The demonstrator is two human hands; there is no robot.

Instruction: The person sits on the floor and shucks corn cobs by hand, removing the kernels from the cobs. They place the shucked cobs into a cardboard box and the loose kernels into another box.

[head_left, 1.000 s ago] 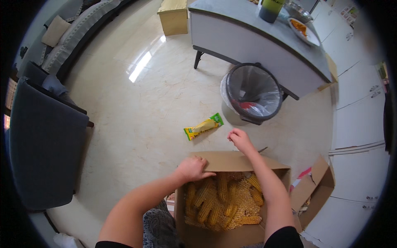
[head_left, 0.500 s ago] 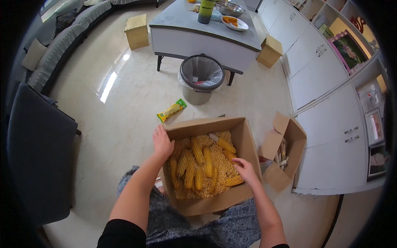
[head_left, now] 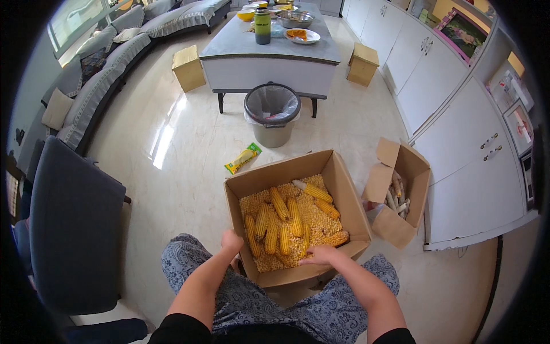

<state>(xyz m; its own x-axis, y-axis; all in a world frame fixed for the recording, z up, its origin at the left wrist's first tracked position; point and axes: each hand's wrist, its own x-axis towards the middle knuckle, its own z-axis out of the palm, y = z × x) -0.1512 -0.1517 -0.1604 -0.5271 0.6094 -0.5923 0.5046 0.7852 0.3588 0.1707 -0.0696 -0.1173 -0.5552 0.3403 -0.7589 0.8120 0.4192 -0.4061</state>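
A large open cardboard box [head_left: 350,198] stands in front of my knees. Loose yellow kernels [head_left: 258,199] cover its bottom, with several ears of corn [head_left: 295,218] lying on top. One ear at the far right has a bare white end [head_left: 299,184]. My left hand [head_left: 232,241] is closed at the left wall of the box, its fingers partly hidden. Over the near right part of the box, my right hand [head_left: 321,255] reaches in above the kernels, fingers apart and nothing visible in them. It is close to the near ears.
A smaller cardboard box [head_left: 415,172] with bare cobs [head_left: 395,198] stands at the right, by white cabinets [head_left: 475,178]. A green-yellow packet [head_left: 243,158] lies on the floor beyond the large box. Farther off are a lined bin [head_left: 272,133] and a table [head_left: 229,46]. A dark chair [head_left: 77,223] is at left.
My left hand has come nearer along the box's left side and closed. The right hand has moved from the right-hand ears toward the near wall. My view has tilted up.
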